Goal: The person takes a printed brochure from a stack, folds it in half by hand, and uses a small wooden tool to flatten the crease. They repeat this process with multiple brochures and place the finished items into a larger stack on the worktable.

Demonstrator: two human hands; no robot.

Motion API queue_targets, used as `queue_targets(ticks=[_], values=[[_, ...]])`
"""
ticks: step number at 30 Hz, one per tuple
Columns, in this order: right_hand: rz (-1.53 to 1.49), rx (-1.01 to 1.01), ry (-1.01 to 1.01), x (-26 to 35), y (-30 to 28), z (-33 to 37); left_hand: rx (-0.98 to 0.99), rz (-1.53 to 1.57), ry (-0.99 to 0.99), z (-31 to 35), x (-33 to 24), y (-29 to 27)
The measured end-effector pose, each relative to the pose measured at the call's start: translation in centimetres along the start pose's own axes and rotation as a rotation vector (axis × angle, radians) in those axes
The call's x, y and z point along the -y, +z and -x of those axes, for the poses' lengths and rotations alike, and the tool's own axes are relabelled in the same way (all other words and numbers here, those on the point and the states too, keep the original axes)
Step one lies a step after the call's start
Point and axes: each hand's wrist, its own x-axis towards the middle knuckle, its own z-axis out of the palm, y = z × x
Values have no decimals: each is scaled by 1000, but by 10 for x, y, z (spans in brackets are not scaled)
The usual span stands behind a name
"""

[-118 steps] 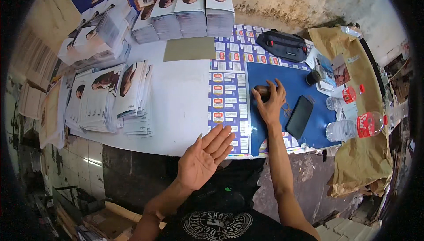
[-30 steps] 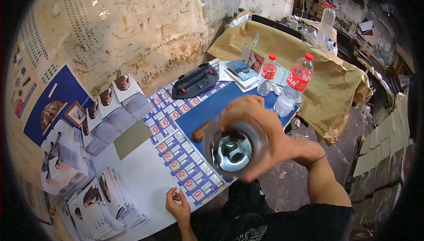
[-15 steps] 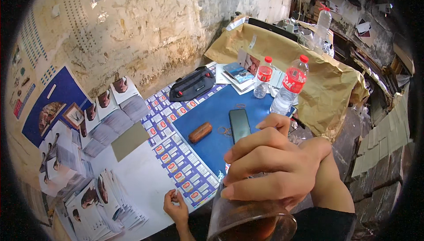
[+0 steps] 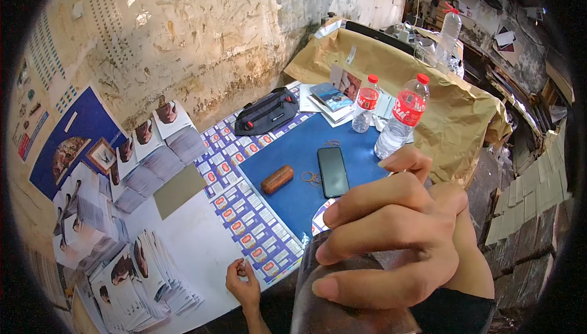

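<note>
Close in front at the lower right, my right hand is wrapped around a drinking glass with dark brown liquid in it. Much of the glass is covered by the fingers or cut off by the lower edge of the view. At the table's near edge rests my left hand, its fingers curled in. Whether it pinches something small is too small to make out. Beyond the right hand, a dark phone lies on a blue mat, beside a brown oblong case and loose rubber bands.
Two water bottles with red caps stand at the mat's far right. Behind lie booklets and a black waist bag. Stacks of printed sheets fill the left side. Brown paper drapes something at the back right.
The glass has tipped up further, and its rim has dropped out of view at the bottom. My right hand has shifted slightly right and down. My left hand has hardly moved.
</note>
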Motion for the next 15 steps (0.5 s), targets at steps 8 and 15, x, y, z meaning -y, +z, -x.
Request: queue_targets(ticks=[8,15], values=[[72,176,5,5,-21,-9,4,-13,-7,-1,-5,-1],[71,139,23,2,-10,-6,0,-34,-30,0,-2,-4]])
